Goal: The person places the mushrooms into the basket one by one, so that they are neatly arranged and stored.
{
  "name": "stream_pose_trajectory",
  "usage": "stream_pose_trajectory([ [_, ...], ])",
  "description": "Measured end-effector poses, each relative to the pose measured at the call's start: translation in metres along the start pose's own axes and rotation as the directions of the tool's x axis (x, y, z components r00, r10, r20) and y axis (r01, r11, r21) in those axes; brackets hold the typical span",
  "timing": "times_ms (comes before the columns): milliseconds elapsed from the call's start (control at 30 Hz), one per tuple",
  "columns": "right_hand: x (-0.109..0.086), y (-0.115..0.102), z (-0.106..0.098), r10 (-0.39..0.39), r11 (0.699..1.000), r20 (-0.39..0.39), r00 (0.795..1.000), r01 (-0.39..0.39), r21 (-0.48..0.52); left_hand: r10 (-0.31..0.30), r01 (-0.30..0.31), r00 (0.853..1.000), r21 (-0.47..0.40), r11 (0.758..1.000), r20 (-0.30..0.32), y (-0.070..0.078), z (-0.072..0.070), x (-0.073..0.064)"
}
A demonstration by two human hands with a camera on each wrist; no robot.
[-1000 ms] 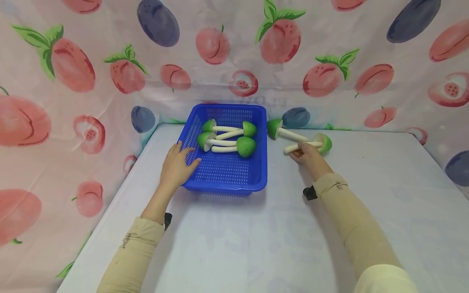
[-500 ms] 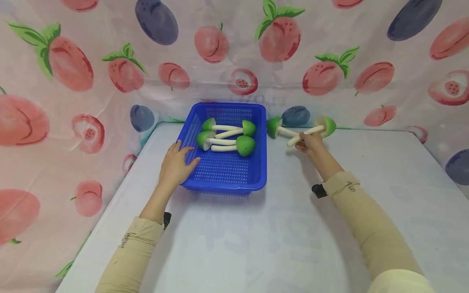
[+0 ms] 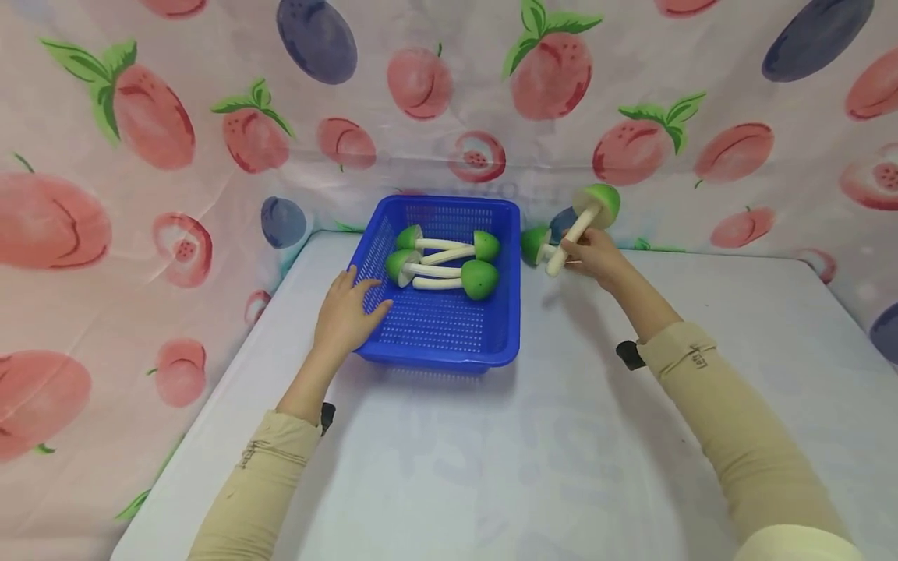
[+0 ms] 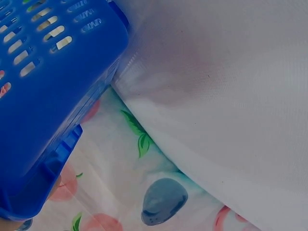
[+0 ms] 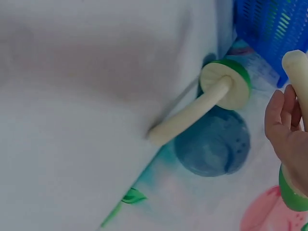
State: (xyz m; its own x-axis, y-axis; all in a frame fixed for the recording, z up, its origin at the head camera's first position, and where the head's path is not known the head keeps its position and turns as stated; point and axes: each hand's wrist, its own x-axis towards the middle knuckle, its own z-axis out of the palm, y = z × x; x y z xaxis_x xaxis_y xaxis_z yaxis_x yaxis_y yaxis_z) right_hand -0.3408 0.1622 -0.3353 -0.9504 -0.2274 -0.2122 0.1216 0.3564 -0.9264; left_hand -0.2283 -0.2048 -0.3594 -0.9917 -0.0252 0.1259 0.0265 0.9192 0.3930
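My right hand [image 3: 598, 257] pinches a mushroom [image 3: 581, 225] by its white stem, green cap up and tilted to the right, above the table. Behind it, beside the basket, lies another green-capped mushroom [image 3: 535, 248], its stem partly hidden in the head view but whole in the right wrist view. With fingers spread and relaxed, my left hand [image 3: 344, 315] rests on the left rim of a blue plastic basket [image 3: 438, 360]. Several such mushrooms [image 3: 479, 280] lie inside, toward its back half. In the left wrist view the basket's wall [image 4: 53, 91] hides most of that hand.
A white-covered table [image 3: 491, 460] bears the basket and the loose mushroom. Fruit-printed cloth [image 3: 421, 148] rises along the back edge and left side, close behind the basket. Free room lies in the basket's front half.
My right hand has lifted the mushroom off the table, raising and tipping its cap upward, and moved slightly back. My left hand stays on the basket rim.
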Motion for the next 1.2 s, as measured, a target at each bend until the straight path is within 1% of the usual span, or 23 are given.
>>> stream_pose_trajectory([
  [133,-0.002,-0.011,0.005,-0.072,0.993,-0.011,0.997,0.071,-0.095,-0.004,0.004,1.0,0.006,1.0,-0.001,0.001,0.0,0.0],
  [200,-0.004,-0.016,0.008,-0.111,0.985,-0.001,0.994,0.109,-0.134,-0.001,0.001,1.0,0.008,1.0,-0.002,0.001,0.0,0.0],
  [400,-0.012,-0.035,0.021,-0.194,0.96,0.05,0.98,0.201,-0.198,0.004,-0.003,1.0,0.013,1.0,-0.004,0.001,0.0,0.0],
  [633,-0.013,-0.053,0.034,-0.261,0.926,0.096,0.961,0.277,-0.255,-0.001,0.001,1.0,0.01,1.0,0.004,0.002,0.001,0.0],
  [767,-0.009,-0.067,0.041,-0.26,0.914,0.108,0.96,0.28,-0.293,0.001,-0.001,1.0,0.012,1.0,-0.002,0.002,0.001,0.0],
  [867,-0.007,-0.078,0.047,-0.244,0.91,0.117,0.963,0.269,-0.316,0.003,-0.003,1.0,0.014,1.0,-0.003,0.001,0.001,0.0],
  [1000,-0.004,-0.091,0.058,-0.253,0.896,0.143,0.957,0.287,-0.339,0.004,-0.004,1.0,0.018,1.0,-0.001,0.001,0.001,0.0],
  [1167,0.001,-0.099,0.074,-0.267,0.857,0.2,0.943,0.327,-0.397,0.002,-0.002,1.0,0.013,1.0,0.002,0.001,0.001,0.0],
  [1200,0.001,-0.1,0.078,-0.274,0.845,0.211,0.938,0.34,-0.414,0.0,0.0,1.0,0.009,1.0,0.001,0.001,0.001,0.0],
])
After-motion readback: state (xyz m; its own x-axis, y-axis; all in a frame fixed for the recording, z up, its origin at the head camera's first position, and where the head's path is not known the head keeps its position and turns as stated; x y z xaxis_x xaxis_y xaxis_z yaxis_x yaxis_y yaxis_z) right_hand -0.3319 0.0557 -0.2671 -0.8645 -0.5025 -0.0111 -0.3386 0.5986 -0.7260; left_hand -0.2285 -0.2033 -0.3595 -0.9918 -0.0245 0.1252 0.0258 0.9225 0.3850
